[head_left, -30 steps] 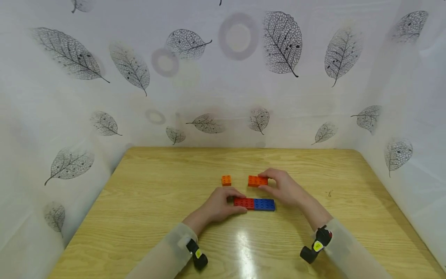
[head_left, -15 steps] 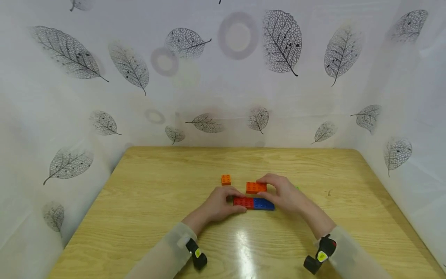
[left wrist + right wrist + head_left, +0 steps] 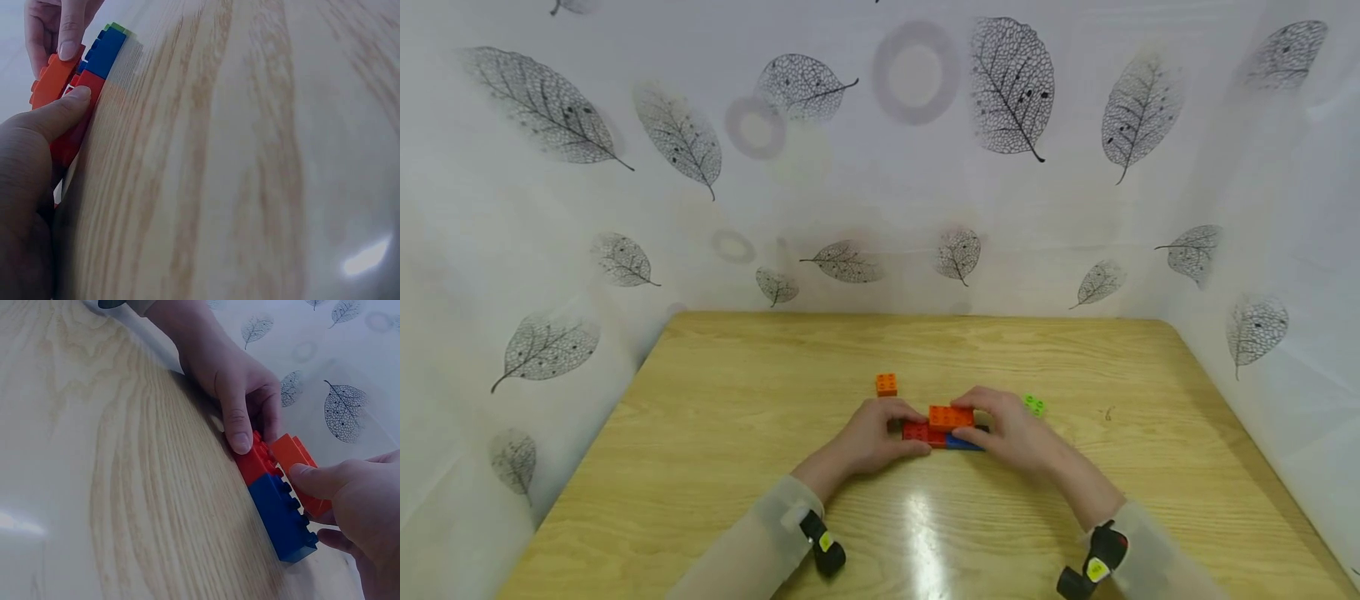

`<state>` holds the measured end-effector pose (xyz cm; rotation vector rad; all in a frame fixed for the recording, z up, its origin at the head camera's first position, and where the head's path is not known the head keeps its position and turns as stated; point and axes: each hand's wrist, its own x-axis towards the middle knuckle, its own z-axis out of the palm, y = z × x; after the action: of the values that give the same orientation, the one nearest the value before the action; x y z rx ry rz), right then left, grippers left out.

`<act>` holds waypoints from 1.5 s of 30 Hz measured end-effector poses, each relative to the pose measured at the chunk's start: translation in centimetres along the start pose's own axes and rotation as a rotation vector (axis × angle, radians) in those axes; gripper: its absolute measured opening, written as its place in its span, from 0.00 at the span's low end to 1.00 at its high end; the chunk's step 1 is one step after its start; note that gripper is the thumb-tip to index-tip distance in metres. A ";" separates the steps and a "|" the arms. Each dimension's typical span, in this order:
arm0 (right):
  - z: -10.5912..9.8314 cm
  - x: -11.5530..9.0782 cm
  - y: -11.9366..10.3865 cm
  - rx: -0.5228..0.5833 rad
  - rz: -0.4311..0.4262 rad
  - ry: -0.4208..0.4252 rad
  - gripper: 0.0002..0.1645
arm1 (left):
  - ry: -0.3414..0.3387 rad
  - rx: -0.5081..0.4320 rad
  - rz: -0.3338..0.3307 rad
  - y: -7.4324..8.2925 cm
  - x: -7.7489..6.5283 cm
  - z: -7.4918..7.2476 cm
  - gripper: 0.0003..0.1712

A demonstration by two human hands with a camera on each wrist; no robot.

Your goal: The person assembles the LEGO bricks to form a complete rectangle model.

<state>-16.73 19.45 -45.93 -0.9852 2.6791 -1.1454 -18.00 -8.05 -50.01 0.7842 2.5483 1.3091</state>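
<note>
My left hand (image 3: 872, 437) grips the left end of a red toy building brick (image 3: 916, 432), thumb in front and fingers behind. A blue brick (image 3: 278, 515) lies end to end with the red one on the table. Between thumb and fingers my right hand (image 3: 1018, 429) pinches an orange-red brick (image 3: 950, 417), studs up. It sits close over the studs where red and blue meet, overlapping both in the head view. In the right wrist view this brick is tilted slightly, and a narrow gap shows between it and the studs below.
A small orange brick (image 3: 887, 384) lies behind my left hand on the wooden table (image 3: 760, 358). A bright green brick (image 3: 1034, 405) stands just behind my right hand. A white leaf-print curtain (image 3: 850, 183) surrounds the table at back and sides.
My right hand has brought the orange-red brick toward me, from behind the red and blue bricks to over their junction. The green brick has come into view. My left hand stays put.
</note>
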 end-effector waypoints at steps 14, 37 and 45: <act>0.6 -0.7 0.1 0.005 0.005 -0.024 0.22 | -0.001 0.002 0.009 0.1 0.0 0.0 0.26; 1.1 -0.9 -0.5 -0.068 0.020 -0.012 0.23 | -0.033 0.029 0.006 0.2 0.1 0.0 0.27; 1.2 -0.8 -0.4 -0.076 -0.004 -0.005 0.23 | -0.035 -0.055 0.035 1.6 0.5 0.2 0.30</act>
<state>-15.49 18.98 -46.69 -1.0026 2.7365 -1.0477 -17.75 -6.91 -48.78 0.8369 2.4714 1.3578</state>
